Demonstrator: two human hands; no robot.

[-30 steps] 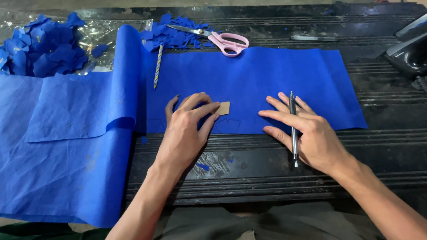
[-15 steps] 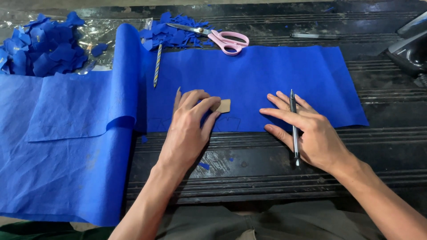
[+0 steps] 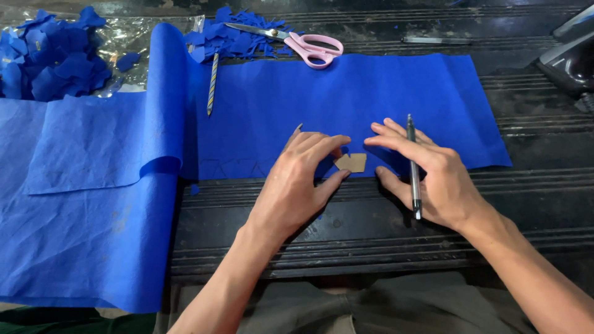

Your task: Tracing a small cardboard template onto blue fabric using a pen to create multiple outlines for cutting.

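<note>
A small tan cardboard template (image 3: 351,162) is pinned flat on the blue fabric strip (image 3: 346,105) near its front edge — pressed down by the fingers of the left hand (image 3: 297,185), which is spread open. Just right of the template the right hand (image 3: 433,179) is laid, a pen (image 3: 413,164) gripped between its fingers. Pink-handled scissors (image 3: 303,43) are left beyond the template, at the strip's far edge on the dark desk (image 3: 371,229).

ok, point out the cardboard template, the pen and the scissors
cardboard template (image 3: 351,162), head view, on its bare tan face.
pen (image 3: 413,164), head view, mid-barrel across the right hand.
scissors (image 3: 312,47), head view, on the pink handles.
</note>
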